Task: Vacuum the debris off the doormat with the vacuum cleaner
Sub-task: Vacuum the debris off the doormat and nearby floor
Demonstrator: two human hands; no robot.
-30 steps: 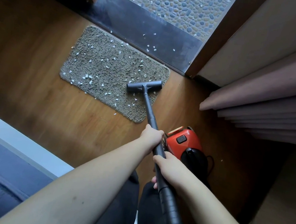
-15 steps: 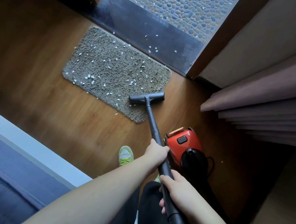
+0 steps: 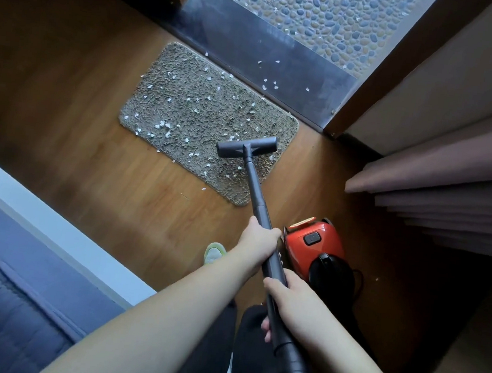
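Gripping the dark wand (image 3: 260,201) with both sets of fingers curled round it, the left hand (image 3: 259,238) sits nearer the doormat (image 3: 191,115) and the right hand (image 3: 294,300) further back by the hose. Half a second ago the nozzle (image 3: 247,147) hung over the doormat's near edge; now it lies further up the doormat again, toward the door-side corner, so a fresh forward stroke looks underway. White debris (image 3: 162,124) covers most of the doormat away from the nozzle, so much cleaning remains. The red vacuum cleaner (image 3: 312,247) stands just short of the doormat
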